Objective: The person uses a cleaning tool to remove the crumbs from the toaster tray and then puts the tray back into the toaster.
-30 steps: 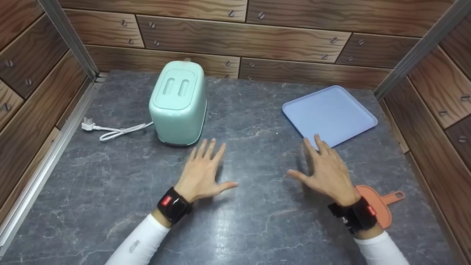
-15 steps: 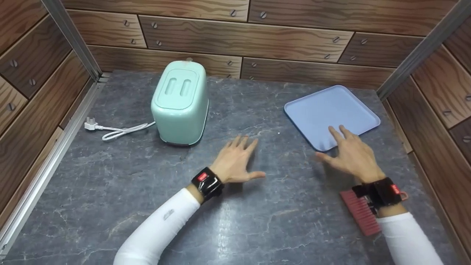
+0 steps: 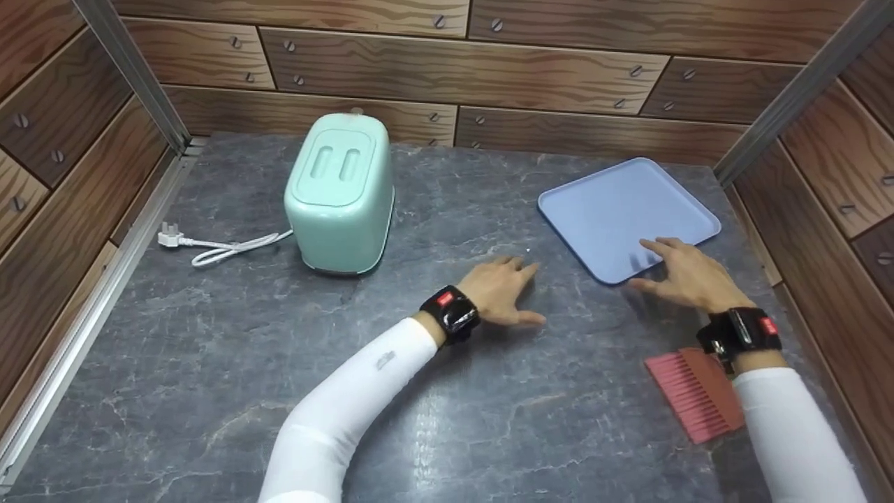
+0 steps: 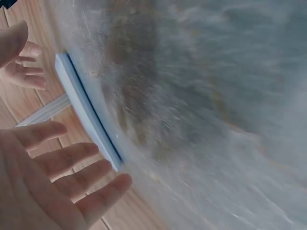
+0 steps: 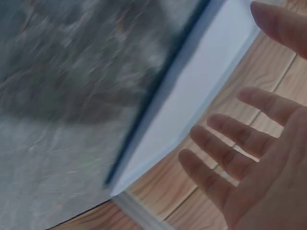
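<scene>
A pale blue tray [image 3: 621,216] lies flat on the right side of the table. My right hand [image 3: 688,276] hovers at its near right edge, thumb spread from the fingers; whether it touches the tray I cannot tell. In the right wrist view the fingers [image 5: 225,153] are loosely extended beside the tray [image 5: 187,91], holding nothing. To the left of the tray's near corner is my left hand [image 3: 499,290], low over the table with nothing in it. The left wrist view shows its fingers [image 4: 81,167] spread, with the tray [image 4: 86,105] beyond them.
A mint-green toaster [image 3: 340,195] stands at the back left, its white cord and plug [image 3: 171,236] lying beside it. An orange-red brush [image 3: 698,391] with pink bristles lies under the right forearm. Wood-patterned walls [image 3: 447,70] enclose the grey marbled table [image 3: 209,349].
Both hands have moved rightward, the left away from the toaster and toward the tray, the right to the tray's near right edge. More of the brush has come into sight.
</scene>
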Motion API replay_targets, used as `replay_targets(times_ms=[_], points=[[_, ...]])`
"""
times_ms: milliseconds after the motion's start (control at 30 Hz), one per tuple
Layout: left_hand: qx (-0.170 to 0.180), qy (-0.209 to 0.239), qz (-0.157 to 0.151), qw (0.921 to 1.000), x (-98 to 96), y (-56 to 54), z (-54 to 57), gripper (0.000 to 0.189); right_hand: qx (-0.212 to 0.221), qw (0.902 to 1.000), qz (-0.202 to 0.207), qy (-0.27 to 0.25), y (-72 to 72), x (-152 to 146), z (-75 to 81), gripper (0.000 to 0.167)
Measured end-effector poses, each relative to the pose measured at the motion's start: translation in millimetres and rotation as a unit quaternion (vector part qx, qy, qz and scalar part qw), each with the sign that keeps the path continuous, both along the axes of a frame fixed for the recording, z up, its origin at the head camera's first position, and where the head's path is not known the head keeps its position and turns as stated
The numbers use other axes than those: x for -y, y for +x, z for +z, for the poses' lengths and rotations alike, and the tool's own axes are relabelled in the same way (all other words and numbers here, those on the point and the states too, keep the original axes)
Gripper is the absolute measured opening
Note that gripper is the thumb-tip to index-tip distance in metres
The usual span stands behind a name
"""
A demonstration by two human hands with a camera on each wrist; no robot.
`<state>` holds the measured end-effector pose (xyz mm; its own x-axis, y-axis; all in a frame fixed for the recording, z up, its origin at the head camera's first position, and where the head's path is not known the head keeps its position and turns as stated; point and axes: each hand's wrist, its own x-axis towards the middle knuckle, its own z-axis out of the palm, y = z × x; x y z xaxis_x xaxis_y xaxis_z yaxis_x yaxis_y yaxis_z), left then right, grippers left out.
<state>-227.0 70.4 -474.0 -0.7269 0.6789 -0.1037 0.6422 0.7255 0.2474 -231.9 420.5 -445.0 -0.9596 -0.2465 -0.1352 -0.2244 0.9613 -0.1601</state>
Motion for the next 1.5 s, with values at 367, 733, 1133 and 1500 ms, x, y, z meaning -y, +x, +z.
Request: replay_targets(times_ms=[367,733,1133,1500], points=[[-0.038,-0.018,-0.032,0.9986,-68.1,-8.9,-7.9,0.093,-0.016,0.9992,-0.015,-0.033,-21.1,-22,-18.2,0.077],[-0.016,-0.049,-0.047,0.9976,-112.0,-16.3,-4.2,0.090,-0.054,0.9971,-0.022,-0.049,-31.9,-38,-24.3,0.042],[-0.060,-0.061,-0.053,0.9949,-122.1,-16.2,-11.5,0.080,-0.050,0.9963,-0.046,-0.052,-35.7,-42,-27.2,0.027],[-0.058,-0.044,-0.062,0.9954,-106.8,-16.8,-15.2,0.078,-0.100,0.9917,-0.028,-0.076,-27.4,-33,-33.2,0.022]])
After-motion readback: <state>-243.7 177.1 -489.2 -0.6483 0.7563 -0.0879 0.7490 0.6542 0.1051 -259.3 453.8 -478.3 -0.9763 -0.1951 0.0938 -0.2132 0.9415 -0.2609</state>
